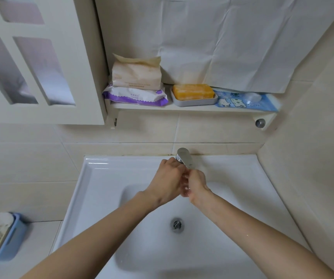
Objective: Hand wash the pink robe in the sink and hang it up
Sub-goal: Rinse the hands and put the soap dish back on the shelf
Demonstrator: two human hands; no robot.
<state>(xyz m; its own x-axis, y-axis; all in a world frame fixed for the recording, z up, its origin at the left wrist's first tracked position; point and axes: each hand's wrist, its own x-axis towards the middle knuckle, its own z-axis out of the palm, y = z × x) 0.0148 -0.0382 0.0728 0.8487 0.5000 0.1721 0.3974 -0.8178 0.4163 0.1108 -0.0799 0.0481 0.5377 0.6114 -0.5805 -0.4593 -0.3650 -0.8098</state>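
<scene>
No pink robe shows in this view. Both my hands meet over the white sink (93, 178), right under the chrome faucet (184, 159). My left hand (167, 183) has its back to the camera, and its fingers curl over my right hand (197, 187). The right hand's fingers are mostly hidden between the two palms. Both hands look wet and hold no object. The basin holds no cloth, and its metal drain (177, 225) is uncovered.
A shelf (182, 108) above the sink carries two tissue packs (136, 83), an orange soap bar (193, 91) in a grey dish and a blue packet (246, 100). A white cabinet door (41, 67) hangs at the upper left. A blue basin (11, 236) with cloth sits low left.
</scene>
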